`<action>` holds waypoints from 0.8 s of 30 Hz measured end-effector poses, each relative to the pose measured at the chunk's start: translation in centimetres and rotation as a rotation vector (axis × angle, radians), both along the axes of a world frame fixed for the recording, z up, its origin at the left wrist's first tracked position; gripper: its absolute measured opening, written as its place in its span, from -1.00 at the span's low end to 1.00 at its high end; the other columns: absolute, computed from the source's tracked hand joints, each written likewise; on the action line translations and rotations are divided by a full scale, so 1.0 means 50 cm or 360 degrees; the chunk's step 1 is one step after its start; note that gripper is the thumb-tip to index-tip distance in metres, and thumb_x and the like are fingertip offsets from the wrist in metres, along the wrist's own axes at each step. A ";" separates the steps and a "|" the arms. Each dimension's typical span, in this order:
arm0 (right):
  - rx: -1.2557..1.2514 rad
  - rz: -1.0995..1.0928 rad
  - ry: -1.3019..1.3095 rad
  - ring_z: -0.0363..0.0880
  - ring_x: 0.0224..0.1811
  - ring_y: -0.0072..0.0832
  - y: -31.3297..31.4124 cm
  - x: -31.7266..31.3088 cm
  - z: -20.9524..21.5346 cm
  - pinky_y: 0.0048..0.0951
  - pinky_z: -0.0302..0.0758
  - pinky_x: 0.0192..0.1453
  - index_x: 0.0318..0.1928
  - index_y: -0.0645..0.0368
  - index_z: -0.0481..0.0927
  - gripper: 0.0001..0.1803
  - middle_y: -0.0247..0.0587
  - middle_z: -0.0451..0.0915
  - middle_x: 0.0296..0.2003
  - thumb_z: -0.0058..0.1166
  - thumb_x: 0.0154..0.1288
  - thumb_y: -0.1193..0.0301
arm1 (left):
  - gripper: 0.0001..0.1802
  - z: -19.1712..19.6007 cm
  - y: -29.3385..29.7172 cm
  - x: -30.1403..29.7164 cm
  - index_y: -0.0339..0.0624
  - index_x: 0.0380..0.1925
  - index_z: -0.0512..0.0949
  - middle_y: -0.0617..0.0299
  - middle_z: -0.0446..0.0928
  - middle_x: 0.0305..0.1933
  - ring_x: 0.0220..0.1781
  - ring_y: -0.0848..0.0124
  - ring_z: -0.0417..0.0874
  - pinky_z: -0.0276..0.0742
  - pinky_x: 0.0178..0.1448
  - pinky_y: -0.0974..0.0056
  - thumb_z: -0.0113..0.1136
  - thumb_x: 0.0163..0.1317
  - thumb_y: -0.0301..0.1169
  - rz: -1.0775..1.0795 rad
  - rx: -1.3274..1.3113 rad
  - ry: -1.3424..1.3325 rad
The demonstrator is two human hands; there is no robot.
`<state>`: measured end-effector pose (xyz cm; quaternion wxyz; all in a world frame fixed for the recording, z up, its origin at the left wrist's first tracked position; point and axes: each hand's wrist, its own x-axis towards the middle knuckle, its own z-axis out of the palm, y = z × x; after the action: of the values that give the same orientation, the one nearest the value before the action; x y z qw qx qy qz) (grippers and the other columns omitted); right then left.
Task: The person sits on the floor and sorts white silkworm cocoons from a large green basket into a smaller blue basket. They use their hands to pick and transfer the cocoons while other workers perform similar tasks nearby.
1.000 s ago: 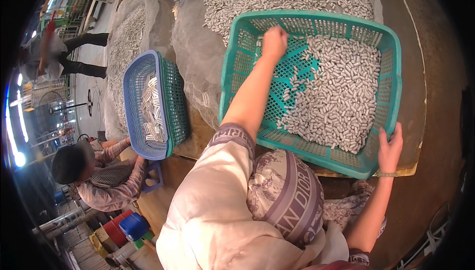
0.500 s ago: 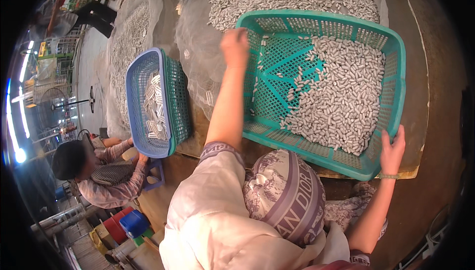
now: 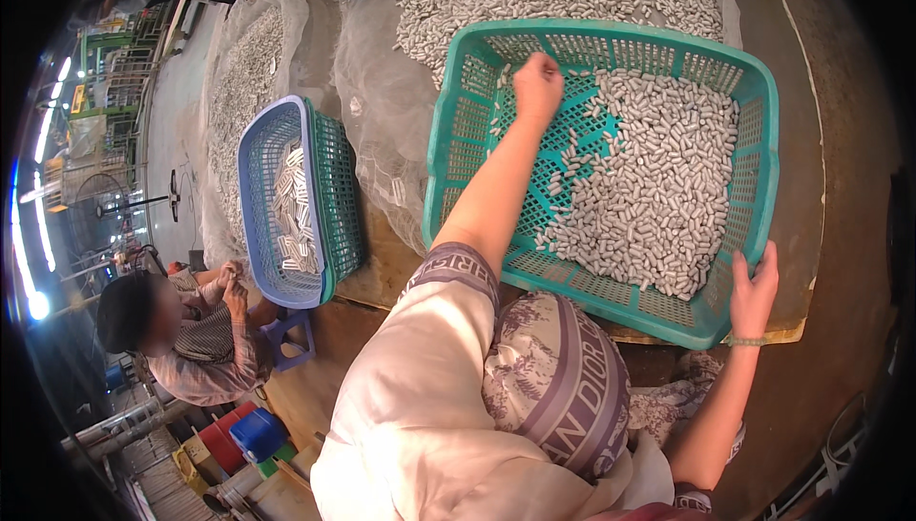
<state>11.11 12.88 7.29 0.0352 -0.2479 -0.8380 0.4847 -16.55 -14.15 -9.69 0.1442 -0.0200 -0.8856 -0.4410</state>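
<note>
The big basket is green, and the pieces in it are silver-grey. The small basket is violet-blue, and the lower basket under it is green. The shirt is cream; the trousers have purple plants and stripes on cream. The co-worker's cap is black.

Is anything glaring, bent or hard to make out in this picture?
In the head view, a lamp at far left glares white; in the head view, the rim is black and the pale edge of the brown work surface bows, fisheye-style; in the head view, the green basket and silvery pieces look fairly clear, while the fan is hazy.
</note>
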 end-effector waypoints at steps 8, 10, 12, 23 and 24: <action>0.0056 0.0002 0.0024 0.43 -0.29 -0.55 -0.002 -0.002 -0.002 -0.51 0.39 -0.16 -0.08 0.36 0.35 -0.74 -0.17 0.52 -0.30 -0.02 0.21 0.55 | -0.86 0.018 0.079 0.018 -0.22 -0.45 0.64 0.01 0.56 -0.41 -0.34 0.06 0.59 0.52 -0.18 0.08 0.26 -0.08 -0.46 -0.0204 -0.0278 0.0048; 0.0055 -0.0016 0.0056 0.44 -0.29 -0.54 -0.004 -0.002 -0.003 -0.51 0.39 -0.16 -0.08 0.35 0.35 -0.73 -0.17 0.52 -0.30 -0.02 0.21 0.55 | -0.87 0.018 0.086 0.009 -0.21 -0.48 0.64 -0.01 0.57 -0.39 -0.33 0.05 0.59 0.52 -0.16 0.08 0.27 -0.09 -0.44 -0.0268 -0.0309 -0.0068; 0.0056 -0.0017 0.0061 0.44 -0.29 -0.53 -0.004 -0.002 -0.004 -0.51 0.39 -0.16 -0.08 0.35 0.35 -0.73 -0.16 0.53 -0.30 -0.02 0.21 0.55 | -0.87 0.026 0.084 0.003 -0.21 -0.50 0.64 -0.03 0.58 -0.39 -0.32 0.04 0.60 0.52 -0.15 0.08 0.29 -0.10 -0.43 -0.0339 -0.0332 -0.0171; 0.0105 -0.0007 0.0045 0.43 -0.32 -0.53 -0.005 -0.003 -0.001 -0.51 0.39 -0.18 -0.12 0.35 0.36 -0.76 -0.17 0.52 -0.33 -0.02 0.20 0.56 | -0.78 0.029 0.094 -0.001 -0.22 -0.45 0.65 0.11 0.60 -0.52 -0.44 0.28 0.63 0.53 -0.24 0.24 0.38 -0.19 -0.42 -0.0356 -0.0049 -0.0460; 0.0121 -0.0002 0.0025 0.43 -0.32 -0.53 -0.005 -0.004 0.000 -0.51 0.39 -0.18 -0.12 0.35 0.36 -0.76 -0.17 0.52 -0.33 -0.02 0.20 0.56 | -0.78 0.035 0.099 0.002 -0.22 -0.45 0.65 0.09 0.60 -0.51 -0.42 0.24 0.63 0.54 -0.22 0.22 0.37 -0.20 -0.43 -0.0353 -0.0013 -0.0469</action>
<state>10.92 12.61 7.29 0.0514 -0.2431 -0.8554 0.4545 -16.46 -9.22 -7.96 -0.0366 -0.0532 -0.8913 -0.4488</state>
